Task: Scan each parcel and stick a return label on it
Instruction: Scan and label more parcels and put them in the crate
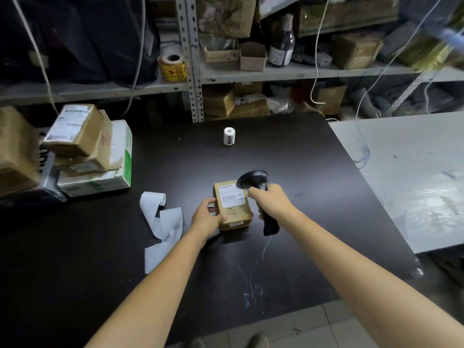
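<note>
A small brown parcel (234, 212) with a white barcode label lies on the black table (288, 151). My left hand (207, 217) grips its left side, thumb on top. My right hand (272, 203) holds a black handheld scanner (253, 179) by its handle, with the scanner head over the parcel's top right corner beside the barcode. A small white label roll (229, 136) stands farther back on the table. A curled strip of white backing paper (163, 222) lies left of the parcel.
A stack of cardboard and white-green parcels (90, 151) sits at the table's left edge. A pale table (414, 177) adjoins on the right. Metal shelves (193, 79) behind hold boxes, a bottle and a yellow sticker roll (173, 67). Cables hang down.
</note>
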### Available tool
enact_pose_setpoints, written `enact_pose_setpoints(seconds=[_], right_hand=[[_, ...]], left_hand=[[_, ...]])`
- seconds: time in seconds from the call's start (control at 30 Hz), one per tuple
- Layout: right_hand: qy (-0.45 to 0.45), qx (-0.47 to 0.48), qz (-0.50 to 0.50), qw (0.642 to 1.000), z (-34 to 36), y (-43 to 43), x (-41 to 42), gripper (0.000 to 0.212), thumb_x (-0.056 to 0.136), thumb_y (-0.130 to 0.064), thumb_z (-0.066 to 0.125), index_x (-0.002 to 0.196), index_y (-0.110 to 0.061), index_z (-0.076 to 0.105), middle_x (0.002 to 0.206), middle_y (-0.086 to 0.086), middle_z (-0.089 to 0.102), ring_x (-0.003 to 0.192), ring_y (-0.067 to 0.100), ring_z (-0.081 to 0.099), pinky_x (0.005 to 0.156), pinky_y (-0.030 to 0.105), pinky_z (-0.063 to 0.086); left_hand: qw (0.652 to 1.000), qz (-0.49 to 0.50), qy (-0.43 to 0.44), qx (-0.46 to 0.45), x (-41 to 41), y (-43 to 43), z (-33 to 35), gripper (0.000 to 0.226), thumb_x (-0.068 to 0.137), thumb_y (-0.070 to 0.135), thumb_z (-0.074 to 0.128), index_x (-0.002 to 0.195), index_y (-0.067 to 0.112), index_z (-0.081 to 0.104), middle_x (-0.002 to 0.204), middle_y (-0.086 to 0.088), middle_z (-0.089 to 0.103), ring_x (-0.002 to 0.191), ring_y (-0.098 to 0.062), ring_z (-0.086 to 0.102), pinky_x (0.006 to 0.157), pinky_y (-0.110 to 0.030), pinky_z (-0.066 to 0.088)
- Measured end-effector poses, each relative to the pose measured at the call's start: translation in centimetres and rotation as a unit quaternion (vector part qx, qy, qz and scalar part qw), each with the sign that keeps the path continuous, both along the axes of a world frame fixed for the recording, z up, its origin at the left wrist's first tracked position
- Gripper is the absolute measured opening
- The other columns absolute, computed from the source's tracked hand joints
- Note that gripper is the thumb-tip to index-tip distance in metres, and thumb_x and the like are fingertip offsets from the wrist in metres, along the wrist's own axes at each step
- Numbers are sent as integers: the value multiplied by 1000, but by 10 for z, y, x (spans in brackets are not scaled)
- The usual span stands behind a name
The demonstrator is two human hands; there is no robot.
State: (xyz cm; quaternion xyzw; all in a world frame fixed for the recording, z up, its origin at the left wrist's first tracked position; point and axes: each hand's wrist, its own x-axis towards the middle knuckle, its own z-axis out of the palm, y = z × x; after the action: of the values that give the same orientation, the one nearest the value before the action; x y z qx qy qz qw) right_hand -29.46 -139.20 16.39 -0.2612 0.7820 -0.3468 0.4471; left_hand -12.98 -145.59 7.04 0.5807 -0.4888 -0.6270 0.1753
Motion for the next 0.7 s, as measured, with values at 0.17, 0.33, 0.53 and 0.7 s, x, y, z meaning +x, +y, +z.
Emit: enact_pose_setpoints(seconds=[0.17, 0.33, 0.53, 0.7], right_hand=[[4, 9, 29, 1000, 6, 1, 17, 23, 71, -32, 60, 78, -12, 52, 53, -3, 48, 55, 19, 46, 59, 36, 43], [31, -1, 46, 998, 14, 4, 24, 21, 76, -28, 59, 69, -14, 44, 59, 1, 42, 59, 22, 42, 60, 37, 42], [37, 0, 40, 998, 21, 6, 27, 21, 77, -30, 60, 76, -12, 49, 65, 5, 45, 62, 23, 44, 61, 37, 42], [29, -6, 31, 999, 22, 9, 22, 26, 76, -32, 63, 86, -9, 56, 72, 6, 52, 66, 23, 50, 65, 42, 51]], left_hand=[[1000, 1, 8, -1, 2, 2, -1, 64, 82, -5, 69, 135, 24, 47, 127, -3, 60, 113, -23, 62, 94, -43, 55], [1000, -10, 16, -12, 7, 4, -1, 66, 81, -3, 72, 137, 23, 48, 131, -1, 56, 117, -22, 58, 93, -43, 55], [999, -26, -7, -36, 8, 4, 0, 65, 82, 2, 74, 137, 23, 48, 134, -1, 56, 115, -17, 56, 94, -37, 55], [997, -40, -24, -53, 7, 4, 1, 65, 83, 5, 74, 138, 22, 46, 136, 0, 56, 107, -10, 52, 85, -27, 53]])
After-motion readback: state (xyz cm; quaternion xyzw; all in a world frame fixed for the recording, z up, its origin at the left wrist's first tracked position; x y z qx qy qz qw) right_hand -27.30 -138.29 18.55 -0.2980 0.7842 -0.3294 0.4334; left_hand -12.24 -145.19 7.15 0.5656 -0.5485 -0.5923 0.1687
